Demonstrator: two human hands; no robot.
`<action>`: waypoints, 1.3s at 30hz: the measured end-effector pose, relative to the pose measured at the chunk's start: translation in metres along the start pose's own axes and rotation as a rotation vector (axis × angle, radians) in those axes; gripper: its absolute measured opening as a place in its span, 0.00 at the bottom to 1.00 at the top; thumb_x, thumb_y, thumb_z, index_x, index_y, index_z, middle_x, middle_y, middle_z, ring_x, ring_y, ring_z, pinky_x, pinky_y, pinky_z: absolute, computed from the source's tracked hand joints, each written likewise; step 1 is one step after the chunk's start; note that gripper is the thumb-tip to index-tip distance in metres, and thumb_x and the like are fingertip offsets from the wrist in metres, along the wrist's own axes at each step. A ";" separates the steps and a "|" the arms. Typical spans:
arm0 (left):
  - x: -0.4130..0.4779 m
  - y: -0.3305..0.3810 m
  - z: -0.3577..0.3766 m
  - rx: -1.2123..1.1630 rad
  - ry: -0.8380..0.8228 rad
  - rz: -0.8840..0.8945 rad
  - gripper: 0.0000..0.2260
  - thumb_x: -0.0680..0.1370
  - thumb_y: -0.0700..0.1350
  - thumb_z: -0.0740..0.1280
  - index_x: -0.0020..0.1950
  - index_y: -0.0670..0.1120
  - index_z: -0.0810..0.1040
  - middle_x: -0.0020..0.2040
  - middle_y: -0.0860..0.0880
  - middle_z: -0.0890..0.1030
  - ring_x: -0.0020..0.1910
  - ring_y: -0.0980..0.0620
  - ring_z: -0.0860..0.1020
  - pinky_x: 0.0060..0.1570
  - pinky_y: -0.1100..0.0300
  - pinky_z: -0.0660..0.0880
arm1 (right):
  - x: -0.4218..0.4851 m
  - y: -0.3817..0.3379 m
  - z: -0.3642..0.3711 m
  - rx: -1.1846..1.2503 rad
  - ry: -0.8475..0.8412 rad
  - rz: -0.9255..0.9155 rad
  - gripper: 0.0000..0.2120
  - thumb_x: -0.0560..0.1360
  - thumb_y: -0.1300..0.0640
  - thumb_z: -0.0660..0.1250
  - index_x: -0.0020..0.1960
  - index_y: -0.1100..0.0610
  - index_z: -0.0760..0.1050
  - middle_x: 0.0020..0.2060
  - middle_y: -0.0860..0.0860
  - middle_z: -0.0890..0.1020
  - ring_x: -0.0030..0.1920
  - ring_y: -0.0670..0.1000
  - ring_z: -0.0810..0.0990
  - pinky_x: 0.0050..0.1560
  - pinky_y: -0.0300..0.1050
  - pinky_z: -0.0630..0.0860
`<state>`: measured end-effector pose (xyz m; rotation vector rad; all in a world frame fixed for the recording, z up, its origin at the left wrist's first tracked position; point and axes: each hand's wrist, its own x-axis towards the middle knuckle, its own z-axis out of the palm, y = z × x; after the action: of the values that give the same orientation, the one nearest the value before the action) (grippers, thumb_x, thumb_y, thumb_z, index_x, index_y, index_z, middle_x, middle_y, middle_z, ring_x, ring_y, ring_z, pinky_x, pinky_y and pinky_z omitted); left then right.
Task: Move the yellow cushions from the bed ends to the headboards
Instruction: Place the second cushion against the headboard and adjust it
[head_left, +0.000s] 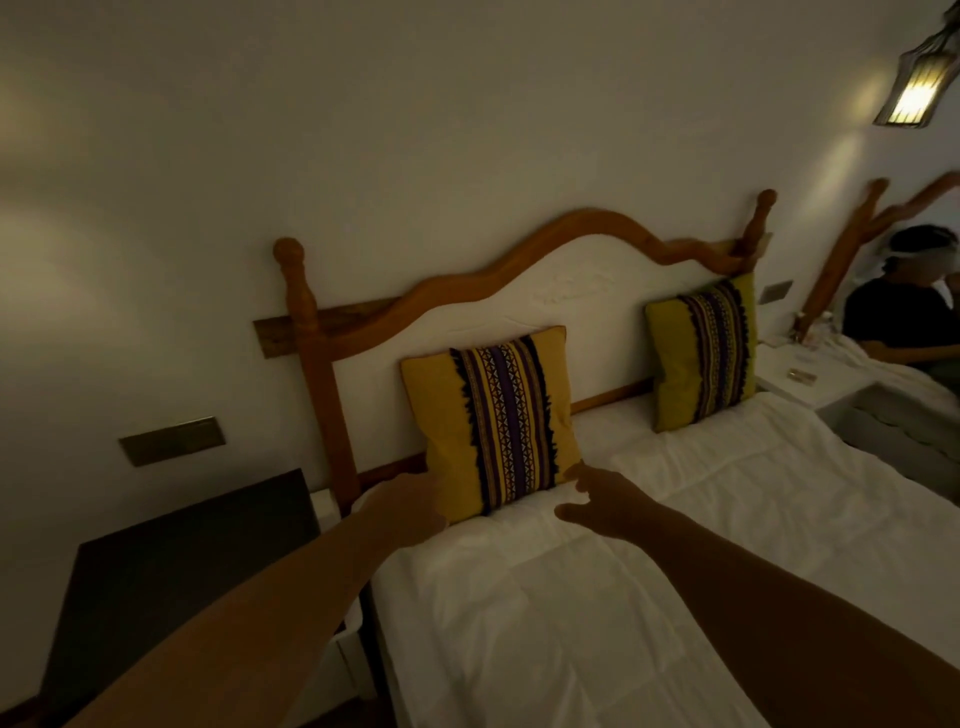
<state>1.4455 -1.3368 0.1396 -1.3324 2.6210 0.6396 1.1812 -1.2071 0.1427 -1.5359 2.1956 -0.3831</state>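
Note:
A yellow cushion (493, 421) with a dark patterned stripe stands upright against the wooden headboard (519, 280) on the left side of the white bed (597, 597). My left hand (410, 506) touches its lower left corner. My right hand (605, 499) is just off its lower right corner, fingers apart, holding nothing. A second yellow cushion (704, 351) leans upright against the headboard on the right side.
A dark bedside table (182, 582) stands left of the bed. A white nightstand (810, 369) sits to the right. A person (904, 312) in dark clothes is by the neighbouring bed at far right. A wall lamp (914, 88) glows at top right.

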 end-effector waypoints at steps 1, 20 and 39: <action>0.001 0.000 0.000 -0.005 0.001 -0.001 0.31 0.80 0.52 0.64 0.79 0.45 0.57 0.77 0.44 0.64 0.74 0.46 0.66 0.73 0.53 0.63 | 0.001 0.000 0.000 0.010 -0.005 0.002 0.28 0.75 0.44 0.70 0.70 0.54 0.69 0.63 0.53 0.77 0.57 0.50 0.76 0.51 0.39 0.70; 0.121 -0.050 -0.004 -0.273 0.048 -0.049 0.21 0.81 0.49 0.64 0.71 0.41 0.71 0.68 0.42 0.75 0.66 0.46 0.74 0.59 0.65 0.65 | 0.123 0.027 0.011 0.243 0.027 0.147 0.31 0.74 0.45 0.72 0.73 0.51 0.66 0.64 0.54 0.77 0.58 0.50 0.77 0.54 0.43 0.74; 0.357 -0.134 0.062 -0.722 0.077 -0.219 0.45 0.72 0.48 0.76 0.80 0.46 0.50 0.78 0.47 0.60 0.76 0.48 0.61 0.76 0.53 0.58 | 0.376 0.127 0.059 0.647 0.074 0.545 0.34 0.75 0.51 0.72 0.76 0.56 0.61 0.68 0.59 0.73 0.64 0.60 0.76 0.62 0.58 0.75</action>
<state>1.3330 -1.6440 -0.0654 -1.8008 2.3180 1.6153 0.9961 -1.5145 -0.0374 -0.5696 2.1277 -0.8623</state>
